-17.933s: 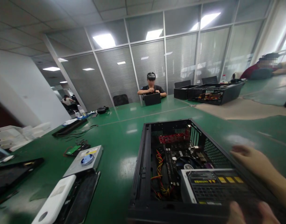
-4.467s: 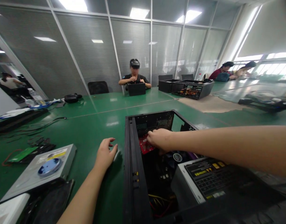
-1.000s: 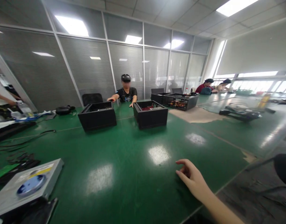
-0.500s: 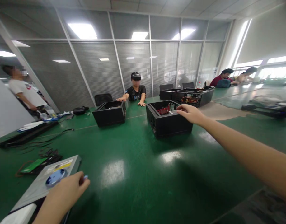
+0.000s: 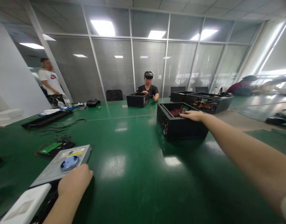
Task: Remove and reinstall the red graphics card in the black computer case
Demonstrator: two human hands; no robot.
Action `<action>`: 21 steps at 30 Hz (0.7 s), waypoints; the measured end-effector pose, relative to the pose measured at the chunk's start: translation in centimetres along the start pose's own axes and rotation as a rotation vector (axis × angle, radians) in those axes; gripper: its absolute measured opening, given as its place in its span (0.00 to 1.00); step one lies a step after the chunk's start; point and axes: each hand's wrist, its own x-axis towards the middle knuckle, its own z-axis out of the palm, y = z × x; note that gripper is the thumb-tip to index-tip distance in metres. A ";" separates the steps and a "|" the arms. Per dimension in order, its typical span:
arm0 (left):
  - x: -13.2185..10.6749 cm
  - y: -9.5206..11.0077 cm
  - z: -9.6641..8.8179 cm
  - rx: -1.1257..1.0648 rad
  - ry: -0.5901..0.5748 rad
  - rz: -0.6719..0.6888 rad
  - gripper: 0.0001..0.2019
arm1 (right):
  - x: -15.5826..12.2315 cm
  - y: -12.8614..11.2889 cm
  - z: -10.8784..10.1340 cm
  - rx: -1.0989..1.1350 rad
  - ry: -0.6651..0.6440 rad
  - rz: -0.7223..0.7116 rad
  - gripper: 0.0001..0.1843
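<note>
My right hand reaches out to a black open-topped computer case on the green table. Its fingers are stretched out and rest on the case's top edge. Red circuit boards show inside. My left hand is closed, its fingers curled under and hidden, beside a grey metal box-shaped drive. I cannot make out whether anything is in that hand. On top of the drive lies a round blue dish. A white flat box is just left of my left wrist.
Across the table a person in a headset handles another black case. More open cases stand at the back right. A green circuit board with cables and a long black bar lie on the left. Another person stands beyond.
My view has swung left. The far case has moved back toward the person opposite. My left hand's fingers have turned under out of sight; my right hand stays on the near case.
</note>
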 end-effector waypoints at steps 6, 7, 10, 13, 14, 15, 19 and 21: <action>-1.0 -0.5 -0.7 -0.060 0.028 0.051 0.22 | -3.5 -3.1 -1.6 -0.064 -0.078 -0.079 0.48; -1.2 -0.4 -1.0 -0.065 0.037 0.053 0.24 | -4.7 -3.6 -1.8 -0.068 -0.083 -0.096 0.48; -2.3 1.1 -2.2 -0.054 0.074 0.052 0.28 | -9.7 -5.2 -2.3 -0.088 -0.099 -0.190 0.46; -5.4 4.2 -4.0 -0.045 0.203 0.190 0.28 | -16.9 -7.7 -2.8 -0.107 -0.089 -0.351 0.48; -7.1 5.3 -4.6 -0.078 0.269 0.277 0.28 | -19.6 -8.7 -3.0 -0.090 -0.074 -0.406 0.49; -9.0 6.4 -5.4 -0.143 0.341 0.391 0.27 | -22.3 -9.7 -3.2 -0.050 -0.053 -0.453 0.49; -17.1 9.8 -8.2 -0.361 0.492 1.092 0.26 | -30.6 -12.7 -5.5 0.259 -0.111 -0.597 0.44; -19.8 10.9 -9.0 -0.284 0.404 1.427 0.28 | -31.8 -13.2 -7.1 0.398 -0.243 -0.647 0.30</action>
